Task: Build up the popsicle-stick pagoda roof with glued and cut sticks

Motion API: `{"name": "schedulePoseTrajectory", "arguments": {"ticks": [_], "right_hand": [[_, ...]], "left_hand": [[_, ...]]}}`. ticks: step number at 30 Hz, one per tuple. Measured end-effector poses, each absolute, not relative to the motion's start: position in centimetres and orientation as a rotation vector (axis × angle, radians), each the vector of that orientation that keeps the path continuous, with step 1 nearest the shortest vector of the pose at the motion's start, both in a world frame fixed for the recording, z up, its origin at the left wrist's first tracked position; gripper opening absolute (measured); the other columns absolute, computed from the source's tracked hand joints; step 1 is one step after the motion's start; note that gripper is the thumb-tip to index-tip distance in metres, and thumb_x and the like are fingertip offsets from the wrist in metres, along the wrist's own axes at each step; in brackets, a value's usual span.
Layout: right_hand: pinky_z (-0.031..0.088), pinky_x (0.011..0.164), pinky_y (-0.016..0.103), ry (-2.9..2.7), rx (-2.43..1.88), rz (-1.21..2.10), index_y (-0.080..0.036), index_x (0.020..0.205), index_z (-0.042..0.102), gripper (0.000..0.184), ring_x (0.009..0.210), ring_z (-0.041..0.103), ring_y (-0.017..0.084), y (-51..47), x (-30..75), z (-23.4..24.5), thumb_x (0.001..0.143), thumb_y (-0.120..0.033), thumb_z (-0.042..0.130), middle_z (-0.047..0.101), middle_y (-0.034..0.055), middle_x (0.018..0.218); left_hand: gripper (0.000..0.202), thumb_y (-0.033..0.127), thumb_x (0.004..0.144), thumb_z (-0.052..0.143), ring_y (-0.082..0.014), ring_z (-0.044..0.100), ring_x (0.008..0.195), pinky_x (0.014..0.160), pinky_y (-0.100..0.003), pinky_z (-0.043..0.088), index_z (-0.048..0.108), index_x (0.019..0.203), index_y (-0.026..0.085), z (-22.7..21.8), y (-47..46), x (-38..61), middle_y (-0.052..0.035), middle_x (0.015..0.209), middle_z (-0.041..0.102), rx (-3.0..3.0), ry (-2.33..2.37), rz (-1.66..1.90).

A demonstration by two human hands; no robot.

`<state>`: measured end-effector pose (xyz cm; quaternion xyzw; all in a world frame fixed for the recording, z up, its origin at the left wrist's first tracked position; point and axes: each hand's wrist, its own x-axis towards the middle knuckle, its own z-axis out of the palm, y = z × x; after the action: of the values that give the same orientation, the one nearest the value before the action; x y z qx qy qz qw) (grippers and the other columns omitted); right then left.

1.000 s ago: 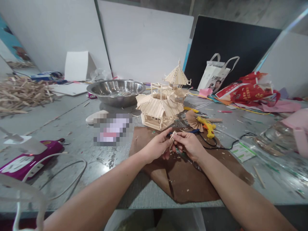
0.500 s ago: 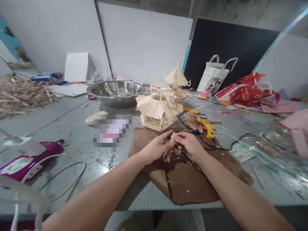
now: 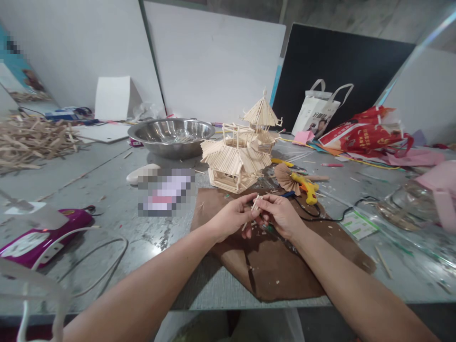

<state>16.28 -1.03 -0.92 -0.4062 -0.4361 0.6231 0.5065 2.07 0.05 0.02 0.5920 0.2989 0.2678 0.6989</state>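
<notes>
Between my two hands are a few thin wooden sticks [image 3: 255, 204], held over a brown cloth [image 3: 281, 280]. My left hand [image 3: 233, 218] pinches them between thumb and fingers. From the other side, my right hand [image 3: 281, 213] grips their upper end with its thumb and forefinger. Some fingertips are hidden behind the sticks and the hands. Just beyond the hands stands a hexagonal pavilion model [image 3: 237, 164] made of sticks, with a sloping roof and an open top. Behind it rises a second stick model [image 3: 262, 116] with a pointed roof.
A yellow glue gun [image 3: 307, 190] with a black cord lies right of the models. A steel basin [image 3: 171, 147] stands at the back left, near a heap of wooden strips [image 3: 33, 142]. A purple power strip [image 3: 46, 237] sits left; a clear container [image 3: 402, 204] is right.
The hands keep nearly the same place and grip. The upper ends of the sticks between the fingertips have shifted slightly. Nothing else on the table has visibly moved.
</notes>
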Motion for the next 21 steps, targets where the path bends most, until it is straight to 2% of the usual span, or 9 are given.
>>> {"name": "schedulePoseTrajectory", "arguments": {"ticks": [7,12,15,18,21], "right_hand": [[0.030,0.030,0.016,-1.109,-1.012,1.514,-0.014,0.063,0.056,0.023,0.031,0.042,0.005,-1.0,16.4,-0.9,0.059,-0.035,0.064,0.053,-0.0040,0.042],[0.029,0.029,0.016,-1.134,-1.030,1.565,-0.014,0.060,0.056,0.023,0.031,0.040,0.004,-1.0,16.4,-0.7,0.060,-0.036,0.063,0.051,-0.0042,0.040],[0.029,0.029,0.015,-1.097,-1.033,1.565,-0.014,0.056,0.055,0.023,0.030,0.038,0.003,-1.0,16.4,-0.7,0.060,-0.034,0.063,0.047,-0.0058,0.038],[0.029,0.027,0.014,-1.010,-1.039,1.536,-0.013,0.055,0.054,0.022,0.028,0.034,0.002,-1.0,16.6,-0.6,0.058,-0.031,0.065,0.047,-0.0070,0.040],[0.028,0.026,0.014,-0.948,-1.021,1.535,-0.013,0.052,0.052,0.023,0.028,0.034,0.001,-0.9,16.8,-0.5,0.058,-0.030,0.065,0.047,-0.0071,0.040]], "left_hand": [[0.065,0.033,0.071,0.054,-0.0050,0.048,0.036,0.034,-0.015,0.036,0.021,0.126,0.018,-0.1,0.0,2.1,0.0012,0.062,0.058,1.349,0.687,0.608],[0.068,0.033,0.071,0.054,-0.0059,0.047,0.035,0.033,-0.016,0.037,0.019,0.127,0.018,-0.2,-0.1,2.1,0.0028,0.059,0.055,1.380,0.726,0.603],[0.066,0.033,0.071,0.053,-0.0063,0.048,0.037,0.035,-0.017,0.037,0.021,0.126,0.018,0.1,0.0,2.1,0.0007,0.063,0.056,1.391,0.740,0.593],[0.053,0.033,0.073,0.049,-0.0077,0.051,0.043,0.041,-0.020,0.041,0.032,0.120,0.015,0.5,0.1,1.9,-0.0031,0.071,0.058,1.404,0.743,0.565],[0.039,0.030,0.072,0.049,-0.0090,0.052,0.050,0.046,-0.021,0.041,0.047,0.107,0.013,0.9,0.2,1.6,-0.0040,0.075,0.058,1.554,0.802,0.545]]}}
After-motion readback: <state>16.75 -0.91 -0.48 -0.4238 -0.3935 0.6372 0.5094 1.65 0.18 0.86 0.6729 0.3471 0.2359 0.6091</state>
